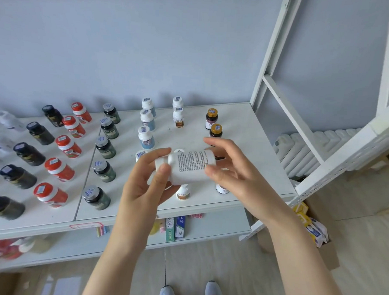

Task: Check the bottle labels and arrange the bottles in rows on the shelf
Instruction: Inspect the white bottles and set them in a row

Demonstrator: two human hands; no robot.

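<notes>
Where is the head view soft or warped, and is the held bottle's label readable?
Head view, right: wide-angle bowing slants the shelf frame. Head view, left edge: the white bottles smear into blur. Head view, back: soft even light, faint shadows on the wall, no glare. Head view, centre: the held bottle, gripped by the left hand and right hand, shows print too small to read.

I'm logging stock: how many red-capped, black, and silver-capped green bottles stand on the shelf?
Red-capped bottles: 5
Black bottles: 5
Silver-capped green bottles: 5
Total: 15
</notes>
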